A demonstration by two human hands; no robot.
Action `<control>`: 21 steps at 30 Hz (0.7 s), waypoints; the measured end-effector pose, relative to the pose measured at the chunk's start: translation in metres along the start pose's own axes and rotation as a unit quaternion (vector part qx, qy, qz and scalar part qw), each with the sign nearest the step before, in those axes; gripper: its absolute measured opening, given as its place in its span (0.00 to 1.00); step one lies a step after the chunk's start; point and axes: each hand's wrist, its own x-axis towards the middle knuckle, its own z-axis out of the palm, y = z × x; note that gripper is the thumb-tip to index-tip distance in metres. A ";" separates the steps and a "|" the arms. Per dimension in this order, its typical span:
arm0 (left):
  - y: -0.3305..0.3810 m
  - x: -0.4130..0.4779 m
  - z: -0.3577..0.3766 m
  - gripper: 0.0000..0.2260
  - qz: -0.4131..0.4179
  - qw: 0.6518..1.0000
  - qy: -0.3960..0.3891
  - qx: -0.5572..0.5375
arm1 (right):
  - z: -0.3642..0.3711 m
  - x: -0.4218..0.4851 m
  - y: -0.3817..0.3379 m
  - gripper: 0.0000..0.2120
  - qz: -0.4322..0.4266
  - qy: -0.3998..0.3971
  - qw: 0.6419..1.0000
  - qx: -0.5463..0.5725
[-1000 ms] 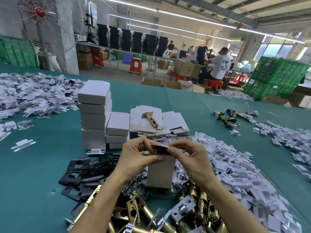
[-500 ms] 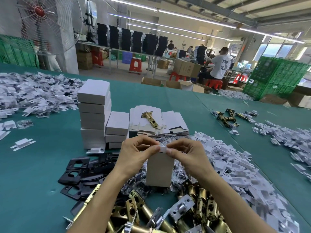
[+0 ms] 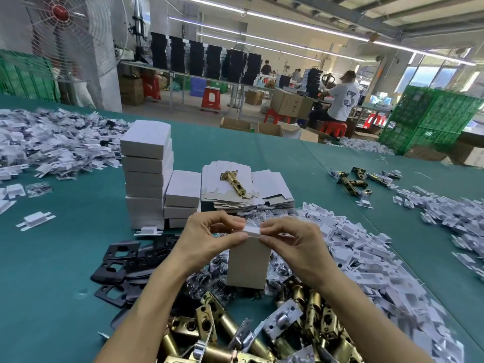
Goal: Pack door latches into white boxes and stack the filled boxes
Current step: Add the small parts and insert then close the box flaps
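Two: left grip [image 3: 207,242], right grip [image 3: 296,244], both pinching top of upright white box [image 3: 247,265].

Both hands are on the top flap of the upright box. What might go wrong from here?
1. The flap pinched by the left hand and right hand seems not fully tucked; it may spring open when the box is lifted.
2. The box stands on loose bags, so it may tip.
3. The tall stack looks uneven; another box could topple it.
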 end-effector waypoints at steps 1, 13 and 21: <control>-0.001 -0.001 0.000 0.08 0.003 1.000 -0.005 0.006 | -0.001 -0.001 0.000 0.08 -0.002 -0.006 1.000 -0.007; -0.006 0.002 0.004 0.12 -0.033 0.998 0.023 0.042 | 0.006 -0.014 0.008 0.13 0.105 -0.002 0.988 0.113; 0.015 0.001 0.020 0.11 -0.159 0.986 0.022 -0.051 | 0.007 0.020 -0.002 0.14 0.239 0.185 0.861 0.410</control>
